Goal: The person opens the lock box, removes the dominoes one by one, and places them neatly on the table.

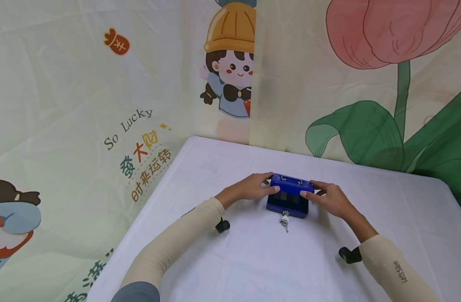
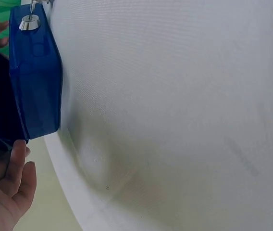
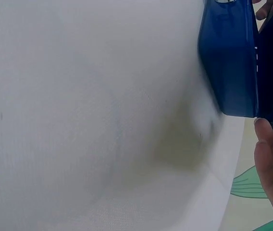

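Observation:
A small blue metal cash box (image 1: 275,208) sits on the white table with its lid (image 1: 287,184) raised part way and its dark inside showing. My left hand (image 1: 254,186) holds the lid's left end, thumb in front and fingers behind. At the lid's right end, my right hand (image 1: 330,199) grips it the same way. On the box's front is a silver lock (image 2: 30,22), and keys (image 1: 285,223) hang from it over the tabletop. In the right wrist view, the right hand's fingertips (image 3: 264,126) are at the lid's corner. A folding handle (image 1: 290,180) lies on top of the lid.
The white-covered table (image 1: 230,260) reaches back to a printed cloth backdrop (image 1: 283,105) with a tulip and a cartoon figure. A black wrist mount (image 1: 223,225) sits under the left forearm, another (image 1: 350,255) beside the right.

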Available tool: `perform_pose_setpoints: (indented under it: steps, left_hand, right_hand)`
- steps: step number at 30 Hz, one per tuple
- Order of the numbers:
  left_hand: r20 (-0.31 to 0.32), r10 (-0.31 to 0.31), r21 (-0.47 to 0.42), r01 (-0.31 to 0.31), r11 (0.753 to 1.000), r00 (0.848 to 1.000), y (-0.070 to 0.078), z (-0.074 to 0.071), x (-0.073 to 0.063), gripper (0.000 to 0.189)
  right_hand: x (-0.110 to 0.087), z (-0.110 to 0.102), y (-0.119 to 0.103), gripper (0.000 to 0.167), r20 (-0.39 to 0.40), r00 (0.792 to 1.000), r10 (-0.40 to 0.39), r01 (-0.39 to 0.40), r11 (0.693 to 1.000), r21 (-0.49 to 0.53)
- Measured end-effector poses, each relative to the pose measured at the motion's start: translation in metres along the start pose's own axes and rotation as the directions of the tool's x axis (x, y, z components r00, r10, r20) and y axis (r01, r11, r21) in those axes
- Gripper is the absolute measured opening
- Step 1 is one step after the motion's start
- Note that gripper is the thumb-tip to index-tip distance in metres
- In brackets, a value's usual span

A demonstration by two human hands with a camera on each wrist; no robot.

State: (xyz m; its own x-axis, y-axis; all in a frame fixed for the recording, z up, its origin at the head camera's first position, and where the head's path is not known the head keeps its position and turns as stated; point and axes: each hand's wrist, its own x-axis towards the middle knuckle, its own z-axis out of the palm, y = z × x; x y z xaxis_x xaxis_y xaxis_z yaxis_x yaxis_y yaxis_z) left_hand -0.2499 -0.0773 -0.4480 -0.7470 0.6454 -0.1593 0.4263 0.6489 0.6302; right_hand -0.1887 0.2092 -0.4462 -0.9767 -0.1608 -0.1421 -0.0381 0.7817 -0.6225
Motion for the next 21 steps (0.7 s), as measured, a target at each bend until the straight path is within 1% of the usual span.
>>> perform_pose_setpoints:
  steps: [5, 12, 21]
  left_hand:
    - [-0.002, -0.012, 0.006, 0.012, 1.0, 1.0, 0.0001, -0.0006, 0.0007, 0.082]
    - [-0.009, -0.006, -0.003, 0.006, 1.0, 1.0, 0.0011, -0.0024, 0.0005, 0.079]
    - [-0.002, -0.004, -0.017, 0.004, 1.0, 1.0, -0.0018, -0.0026, 0.0007, 0.079]
  right_hand:
    - [0.0003, -0.002, -0.0012, 0.088, 0.019, 1.0, -0.016, 0.016, 1.0, -0.005]
    - [0.0011, -0.0066, -0.0047, 0.081, 0.057, 0.997, -0.044, 0.045, 0.999, -0.016]
    - [-0.0001, -0.005, -0.0013, 0.079, 0.04, 0.997, -0.066, 0.066, 0.998, -0.01]
